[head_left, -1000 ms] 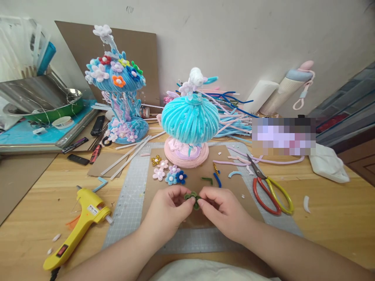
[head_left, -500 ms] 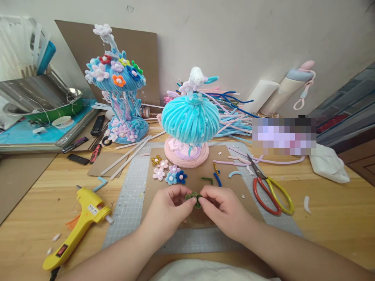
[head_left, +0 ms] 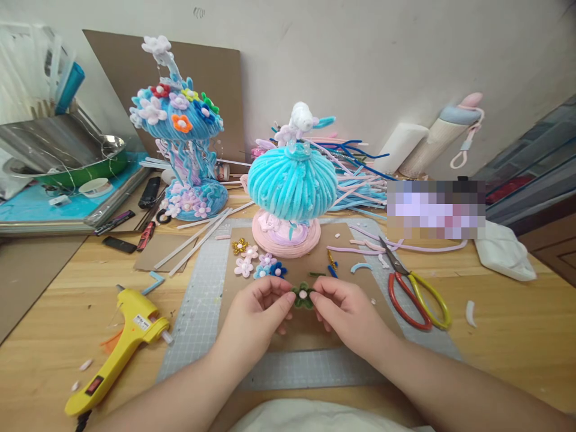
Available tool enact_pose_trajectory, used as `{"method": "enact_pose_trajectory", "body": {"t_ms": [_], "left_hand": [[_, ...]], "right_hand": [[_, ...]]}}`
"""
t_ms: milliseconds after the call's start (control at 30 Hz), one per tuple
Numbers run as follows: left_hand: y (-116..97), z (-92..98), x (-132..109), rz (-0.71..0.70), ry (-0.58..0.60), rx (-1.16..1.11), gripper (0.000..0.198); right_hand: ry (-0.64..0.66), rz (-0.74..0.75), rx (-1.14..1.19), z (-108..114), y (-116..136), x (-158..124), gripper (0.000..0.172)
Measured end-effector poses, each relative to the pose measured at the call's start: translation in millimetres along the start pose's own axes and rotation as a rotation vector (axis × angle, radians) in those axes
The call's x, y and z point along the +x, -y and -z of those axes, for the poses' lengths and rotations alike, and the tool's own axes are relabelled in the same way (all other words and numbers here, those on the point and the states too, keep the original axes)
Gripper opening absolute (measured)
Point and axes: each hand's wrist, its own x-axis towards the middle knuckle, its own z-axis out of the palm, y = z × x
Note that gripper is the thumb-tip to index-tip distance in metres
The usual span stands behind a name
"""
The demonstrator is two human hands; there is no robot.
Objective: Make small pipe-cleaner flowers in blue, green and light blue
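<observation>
A small dark green pipe-cleaner flower with a pale bead at its centre is pinched between both my hands. My left hand grips its left side with thumb and fingers closed. My right hand pinches its right side. They hover over a brown cardboard sheet lying on a grey cutting mat. Just beyond my fingers lie several finished little flowers in pink, blue and gold. Behind them stands a blue-domed pipe-cleaner mushroom figure on a pink base.
A yellow glue gun lies at the left on the wooden table. Red-and-yellow scissors lie at the right. A taller flower-covered blue figure stands back left, loose pipe cleaners pile behind, and a metal bowl sits far left.
Both hands moved slightly away from me with the green flower, and it has turned so its face and pale centre bead now show.
</observation>
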Motion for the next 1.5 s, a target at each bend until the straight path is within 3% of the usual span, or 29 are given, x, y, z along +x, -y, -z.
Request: {"method": "enact_pose_trajectory", "body": {"t_ms": [167,367,533,767,867,1033,1233,1367,1500], "left_hand": [[1.9,1.5,2.6,0.004,-0.034,-0.013,0.022],[4.8,2.7,1.2,-0.006,0.005,0.004,0.022],[-2.9,3.4,-0.4,-0.048,-0.056,-0.059,0.020],[-10.9,5.7,0.5,-0.045,-0.005,-0.238,0.017],[-8.5,6.3,-0.1,-0.052,-0.097,-0.131,0.019],[-3.6,4.2,1.5,-0.034,0.025,0.074,0.021],[-1.8,2.5,2.3,-0.043,0.017,0.028,0.022],[-7.9,4.2,-1.1,-0.017,-0.055,-0.112,0.024],[-12.2,10.8,1.6,-0.150,-0.271,-0.250,0.021]], "right_hand": [[0.046,0.021,0.059,-1.5,0.3,-1.8,0.018],[0.109,-0.094,0.201,-2.2,6.2,1.6,0.020],[0.101,-0.105,0.178,-0.9,7.2,1.5,0.020],[0.105,-0.029,0.029,-3.5,2.7,-0.3,0.019],[0.098,0.002,-0.037,-3.3,3.3,-1.3,0.019],[0.099,0.057,-0.068,-2.6,5.2,-4.0,0.016],[0.083,-0.034,0.112,-1.1,6.4,-2.6,0.014],[0.089,-0.106,0.208,-0.5,7.3,0.0,0.015],[0.091,-0.120,0.245,-0.7,8.2,0.4,0.015]]}}
